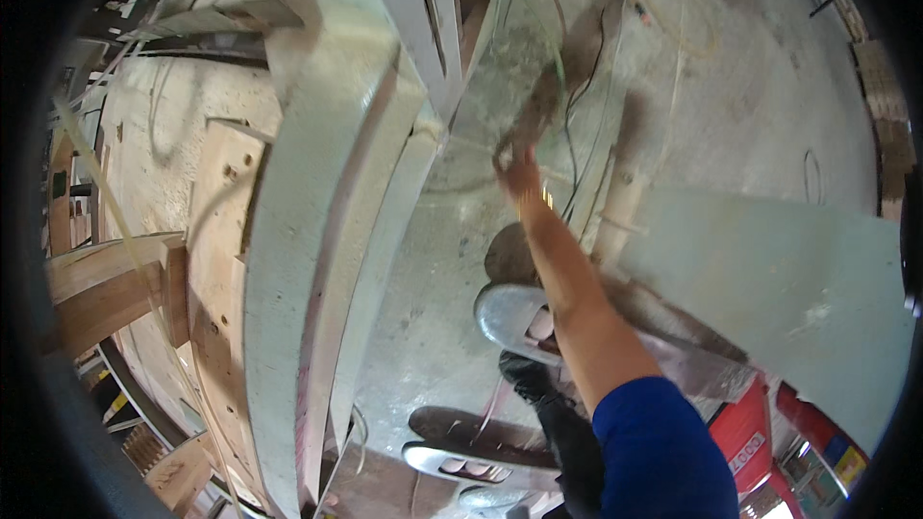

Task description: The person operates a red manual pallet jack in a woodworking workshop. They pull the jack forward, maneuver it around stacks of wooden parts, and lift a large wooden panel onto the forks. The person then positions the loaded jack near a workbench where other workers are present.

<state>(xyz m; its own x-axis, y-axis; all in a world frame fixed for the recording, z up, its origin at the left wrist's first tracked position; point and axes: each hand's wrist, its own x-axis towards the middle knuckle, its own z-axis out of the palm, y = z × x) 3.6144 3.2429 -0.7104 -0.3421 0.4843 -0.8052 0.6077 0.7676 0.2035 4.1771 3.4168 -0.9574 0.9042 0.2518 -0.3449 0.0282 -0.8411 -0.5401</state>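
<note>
My right hand (519,173) reaches out over the grey concrete floor (423,259), at the end of a bare forearm with a blue sleeve. A gold-coloured band circles the wrist. The fingers are small and blurred, so their grip cannot be made out. Beside the hand lie dark cables (571,139) and a thin green hose (560,62). To its left stands a large pale, curved frame (308,221) with layered edges, its upper part joined to a grey slotted piece (433,19). My left hand is out of view.
Left of the frame are a light wooden board with holes (216,221) and a wooden block (106,288). A pale green panel (769,279) is at the right, above a red object (740,442). Below are grey open-toed footwear (510,317) and a black strap-like item (567,432).
</note>
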